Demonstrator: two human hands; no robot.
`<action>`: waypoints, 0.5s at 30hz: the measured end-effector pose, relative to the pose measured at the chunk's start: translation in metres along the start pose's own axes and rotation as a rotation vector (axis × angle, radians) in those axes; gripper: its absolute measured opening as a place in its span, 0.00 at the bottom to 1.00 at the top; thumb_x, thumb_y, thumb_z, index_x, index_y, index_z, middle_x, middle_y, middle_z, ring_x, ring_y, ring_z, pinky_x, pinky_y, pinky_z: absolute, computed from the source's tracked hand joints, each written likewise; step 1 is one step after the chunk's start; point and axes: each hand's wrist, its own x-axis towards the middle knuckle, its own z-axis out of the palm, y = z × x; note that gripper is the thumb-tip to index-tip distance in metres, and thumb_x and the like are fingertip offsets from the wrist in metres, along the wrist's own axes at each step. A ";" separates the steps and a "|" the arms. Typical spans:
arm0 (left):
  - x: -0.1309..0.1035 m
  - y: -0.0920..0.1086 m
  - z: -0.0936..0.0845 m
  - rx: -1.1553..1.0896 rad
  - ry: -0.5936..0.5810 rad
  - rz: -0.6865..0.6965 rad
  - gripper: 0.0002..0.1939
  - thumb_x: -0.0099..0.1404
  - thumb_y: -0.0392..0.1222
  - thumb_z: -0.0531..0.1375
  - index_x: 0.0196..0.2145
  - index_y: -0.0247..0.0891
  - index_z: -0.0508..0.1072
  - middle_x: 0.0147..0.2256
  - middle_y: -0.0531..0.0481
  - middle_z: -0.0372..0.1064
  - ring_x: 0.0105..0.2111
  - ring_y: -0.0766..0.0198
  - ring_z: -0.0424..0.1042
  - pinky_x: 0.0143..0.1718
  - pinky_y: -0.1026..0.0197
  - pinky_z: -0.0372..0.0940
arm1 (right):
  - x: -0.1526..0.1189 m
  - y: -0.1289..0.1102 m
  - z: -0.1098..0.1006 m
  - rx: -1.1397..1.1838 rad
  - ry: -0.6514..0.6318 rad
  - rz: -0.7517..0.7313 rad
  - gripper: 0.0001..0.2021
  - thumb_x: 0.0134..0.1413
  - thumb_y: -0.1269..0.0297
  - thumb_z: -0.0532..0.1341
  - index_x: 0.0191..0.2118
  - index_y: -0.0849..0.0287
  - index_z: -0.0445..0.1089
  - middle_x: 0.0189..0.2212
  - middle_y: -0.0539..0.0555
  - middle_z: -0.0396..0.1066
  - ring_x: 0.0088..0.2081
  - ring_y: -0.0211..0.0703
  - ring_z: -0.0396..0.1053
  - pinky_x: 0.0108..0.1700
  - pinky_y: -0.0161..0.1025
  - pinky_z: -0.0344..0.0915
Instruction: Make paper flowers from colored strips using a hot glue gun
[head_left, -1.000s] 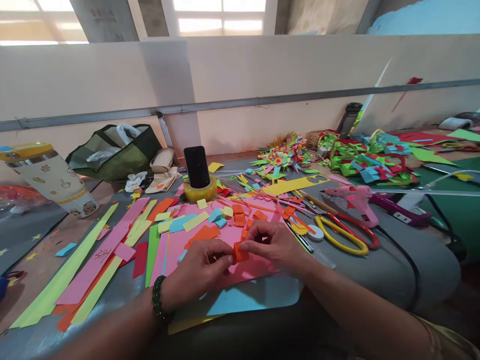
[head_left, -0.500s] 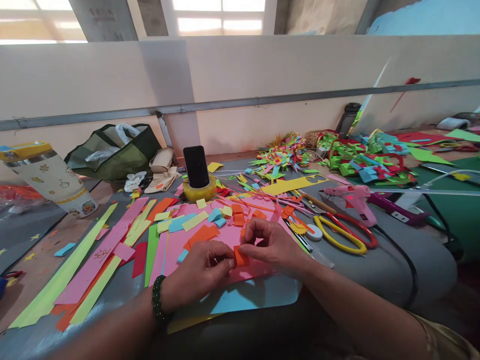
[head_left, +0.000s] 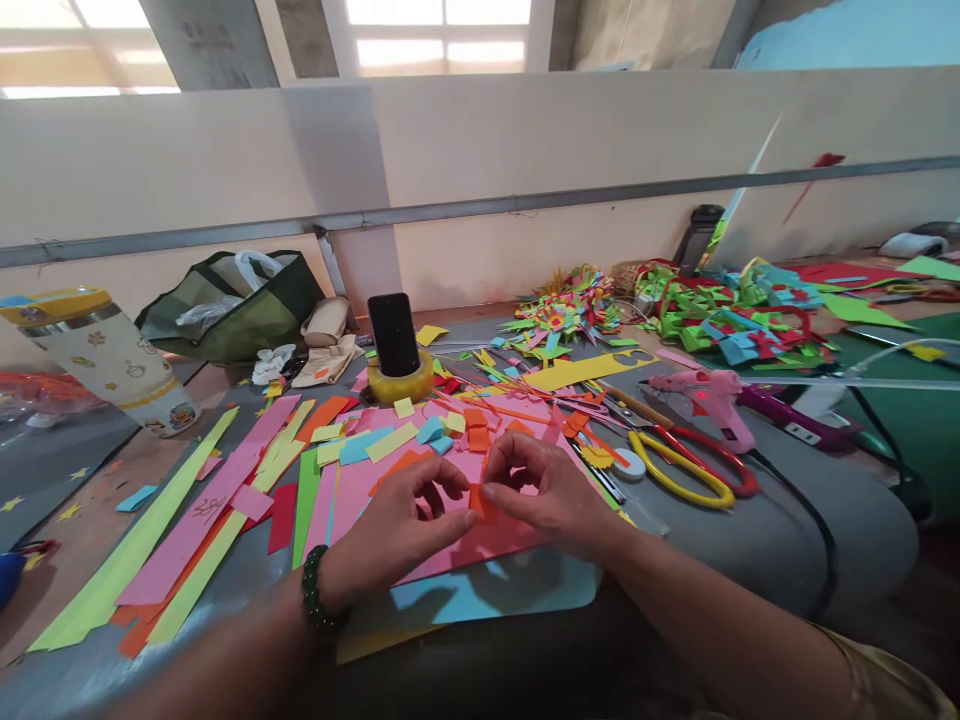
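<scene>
My right hand [head_left: 551, 490] pinches a small orange paper piece [head_left: 481, 503] between thumb and fingers, low over the pink paper sheets. Just left of it is my left hand [head_left: 409, 515], its thumb and index finger parted with their tips close to the paper's left edge. Whether those tips touch it I cannot tell. Beyond the hands, small orange paper pieces [head_left: 476, 435], folded blue pieces [head_left: 431, 430] and yellow strips [head_left: 391, 442] are scattered on the pink sheet [head_left: 457, 467]. Under it, a light blue sheet [head_left: 510, 590] sticks out at the near side.
Scissors with yellow handles [head_left: 679, 480] and a pink glue gun [head_left: 712, 400] lie to the right. A phone [head_left: 394, 335] stands in a tape roll [head_left: 401, 383] behind. Long paper strips [head_left: 210, 510] and a tumbler [head_left: 112, 360] are on the left.
My left thumb and index finger have spread apart and eased off the orange paper piece. The right hand keeps its pinch in nearly the same spot.
</scene>
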 end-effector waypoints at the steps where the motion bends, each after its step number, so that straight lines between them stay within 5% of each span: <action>1: 0.001 0.001 0.001 -0.015 -0.010 0.007 0.11 0.57 0.46 0.62 0.34 0.38 0.68 0.31 0.52 0.65 0.26 0.69 0.63 0.26 0.67 0.61 | -0.001 0.000 0.002 -0.027 0.008 -0.024 0.04 0.49 0.70 0.60 0.30 0.59 0.63 0.28 0.48 0.64 0.29 0.33 0.62 0.32 0.33 0.63; 7: 0.004 -0.001 0.005 -0.202 -0.017 -0.022 0.11 0.59 0.47 0.60 0.28 0.37 0.65 0.25 0.57 0.60 0.19 0.73 0.57 0.20 0.68 0.53 | -0.004 0.000 0.011 -0.133 0.029 -0.144 0.02 0.51 0.70 0.59 0.32 0.58 0.63 0.28 0.48 0.64 0.30 0.34 0.61 0.32 0.33 0.61; 15: 0.008 -0.009 -0.001 -0.329 0.029 -0.011 0.08 0.58 0.43 0.61 0.29 0.37 0.67 0.26 0.57 0.61 0.23 0.72 0.57 0.25 0.68 0.54 | -0.003 0.000 0.005 -0.019 -0.047 -0.009 0.15 0.48 0.68 0.62 0.43 0.59 0.61 0.36 0.51 0.67 0.34 0.36 0.66 0.34 0.33 0.65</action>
